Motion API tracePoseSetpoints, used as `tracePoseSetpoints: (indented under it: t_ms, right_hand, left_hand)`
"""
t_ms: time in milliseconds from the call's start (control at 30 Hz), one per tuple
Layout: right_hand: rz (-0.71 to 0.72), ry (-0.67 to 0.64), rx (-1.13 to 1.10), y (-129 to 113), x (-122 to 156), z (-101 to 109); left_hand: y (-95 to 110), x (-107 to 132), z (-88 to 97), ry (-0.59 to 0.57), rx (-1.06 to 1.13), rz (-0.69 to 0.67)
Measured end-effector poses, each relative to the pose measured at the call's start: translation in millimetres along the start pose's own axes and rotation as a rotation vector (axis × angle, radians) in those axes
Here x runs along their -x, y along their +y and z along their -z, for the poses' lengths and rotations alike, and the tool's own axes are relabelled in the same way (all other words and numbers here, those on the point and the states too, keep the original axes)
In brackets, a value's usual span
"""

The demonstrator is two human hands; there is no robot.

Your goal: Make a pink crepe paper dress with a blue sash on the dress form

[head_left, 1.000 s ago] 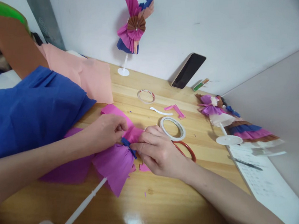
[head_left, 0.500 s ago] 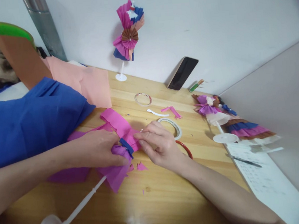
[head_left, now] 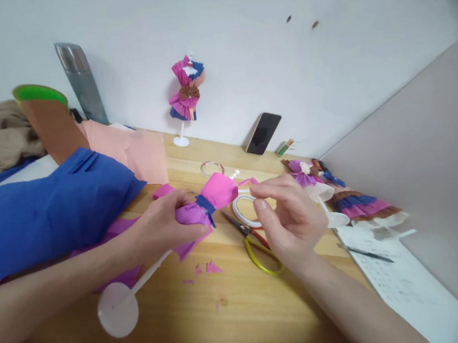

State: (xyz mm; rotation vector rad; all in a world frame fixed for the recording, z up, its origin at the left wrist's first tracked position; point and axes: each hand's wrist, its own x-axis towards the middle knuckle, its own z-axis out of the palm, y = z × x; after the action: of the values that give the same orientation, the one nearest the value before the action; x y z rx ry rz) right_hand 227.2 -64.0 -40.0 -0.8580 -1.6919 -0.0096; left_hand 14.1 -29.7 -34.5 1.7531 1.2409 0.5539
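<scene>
My left hand (head_left: 165,224) is closed round a paper-dress figure (head_left: 205,204) and holds it tilted above the wooden table (head_left: 235,312). The figure has a pink crepe top, a blue waistband and a purple skirt. Its white stick runs down to a round white base (head_left: 118,310) that hangs near the table. My right hand (head_left: 291,214) hovers just right of the pink top, thumb and fingers pinched together; what they hold, if anything, I cannot make out.
Scissors with yellow and red handles (head_left: 257,245) and a tape roll (head_left: 244,213) lie under my right hand. Blue crepe paper (head_left: 48,209) and peach paper (head_left: 137,151) cover the left. A finished figure (head_left: 184,97), a phone (head_left: 263,132) and a lying doll (head_left: 329,193) sit behind.
My left hand has lifted the figure off the table and its base has swung up. My right hand has let go of the pink paper and moved right, uncovering the scissors.
</scene>
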Motion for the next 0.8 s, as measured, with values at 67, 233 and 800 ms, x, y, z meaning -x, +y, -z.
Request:
tracePoseSetpoints:
  t_ms: [67,233,800]
  right_hand:
    - [-0.004,-0.074,-0.024,-3,-1,0]
    - [-0.133,-0.26,-0.061,-6,0,-13]
    - [-0.361,0.059,0.011,6,-45,-45]
  left_hand:
    - [3,-2,-1.2,0.062,0.083,-0.059]
    - [11,-3,0.4,0.282,-0.072,-0.23]
    - [43,-46,-2.7,0.784,-0.782,-0.754]
